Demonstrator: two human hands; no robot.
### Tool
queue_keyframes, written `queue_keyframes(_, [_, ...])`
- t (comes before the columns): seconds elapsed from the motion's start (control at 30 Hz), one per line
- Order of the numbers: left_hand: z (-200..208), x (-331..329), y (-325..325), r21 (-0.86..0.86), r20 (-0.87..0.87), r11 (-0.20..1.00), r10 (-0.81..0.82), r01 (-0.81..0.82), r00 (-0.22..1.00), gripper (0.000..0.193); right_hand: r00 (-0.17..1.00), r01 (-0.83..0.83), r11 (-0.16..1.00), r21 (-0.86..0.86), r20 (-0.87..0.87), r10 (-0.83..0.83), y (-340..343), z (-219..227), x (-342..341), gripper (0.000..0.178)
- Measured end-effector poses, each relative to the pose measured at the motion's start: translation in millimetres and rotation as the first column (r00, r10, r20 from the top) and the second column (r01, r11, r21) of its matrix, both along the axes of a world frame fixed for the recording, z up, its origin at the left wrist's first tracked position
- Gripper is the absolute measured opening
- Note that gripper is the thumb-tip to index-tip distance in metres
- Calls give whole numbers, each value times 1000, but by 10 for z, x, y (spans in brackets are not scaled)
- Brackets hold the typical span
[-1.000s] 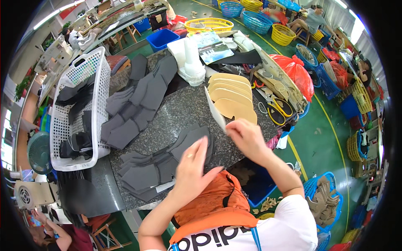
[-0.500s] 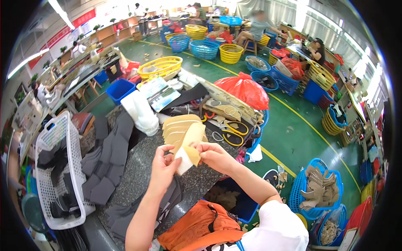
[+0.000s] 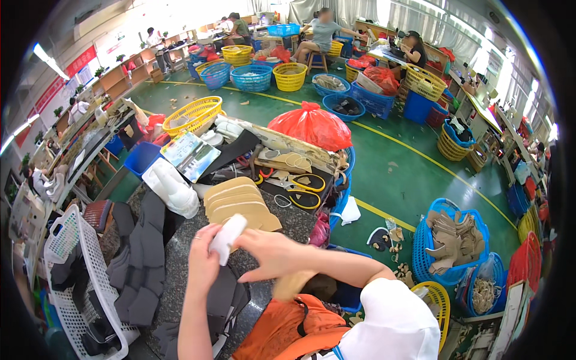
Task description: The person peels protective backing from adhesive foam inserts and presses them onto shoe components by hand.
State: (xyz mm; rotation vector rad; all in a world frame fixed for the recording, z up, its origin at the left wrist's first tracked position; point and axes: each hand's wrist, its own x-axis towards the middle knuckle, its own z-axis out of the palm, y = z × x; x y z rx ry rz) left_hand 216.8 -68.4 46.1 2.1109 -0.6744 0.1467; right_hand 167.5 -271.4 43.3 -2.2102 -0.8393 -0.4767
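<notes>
My left hand point(image 3: 203, 261) is closed on a small white piece point(image 3: 228, 237), pinched between thumb and fingers. My right hand point(image 3: 273, 255), smeared by motion, has its fingers stretched beside the white piece and its thumb spread apart. Below that hand a blurred tan piece point(image 3: 293, 284) is in the air above the orange apron point(image 3: 288, 321); I cannot tell whether anything touches it. Just beyond my hands, overlapping tan cut pieces point(image 3: 237, 201) lie stacked on the speckled dark worktop point(image 3: 180, 231).
Dark grey cut pieces point(image 3: 144, 252) lie at left beside a white basket point(image 3: 90, 270). Yellow-handled scissors point(image 3: 306, 191) rest on the far right of the worktop, near a red bag point(image 3: 312, 127). A blue basket point(image 3: 423, 255) of tan scraps stands on the right. Several people work farther off.
The tan piece has come apart from the white one and is now lower, near the apron. My right hand has opened and moved. The view has shifted, so the surroundings sit differently.
</notes>
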Motion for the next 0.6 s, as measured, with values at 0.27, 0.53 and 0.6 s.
queue_keyframes(0.27, [112,-812,146,-301,-207,951,11,-74,978,28,927,-57,997,-51,368,72,386,203,-93,25])
queue_keyframes(0.53, [236,-2023,468,-239,-601,971,-125,-27,789,45,748,-629,730,266,-50,662,426,210,-536,13])
queue_keyframes(0.6, [267,-2144,579,-209,-545,967,9,-146,838,46,772,-563,787,251,-180,610,482,178,-511,15])
